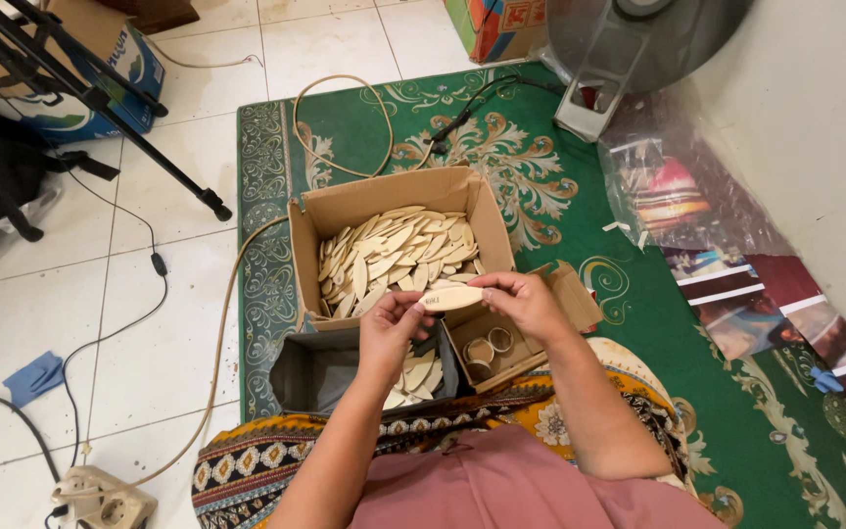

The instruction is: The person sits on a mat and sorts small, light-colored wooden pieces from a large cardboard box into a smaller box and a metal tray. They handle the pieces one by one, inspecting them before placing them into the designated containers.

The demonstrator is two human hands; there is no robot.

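A green patterned rug (580, 225) covers the tiled floor, and on it sits an open cardboard box (394, 201) heaped with pale, leaf-shaped wooden pieces (394, 257). Nearer the seated person stands a grey bin (320, 370) with a few more such pieces in it, and beside it a small cardboard box (487, 348) holding tape rolls (490, 345). Above these the left hand (394, 328) and right hand (521, 299) together hold one wooden piece (452, 297) level, fingers of each hand pinched closed on its opposite ends.
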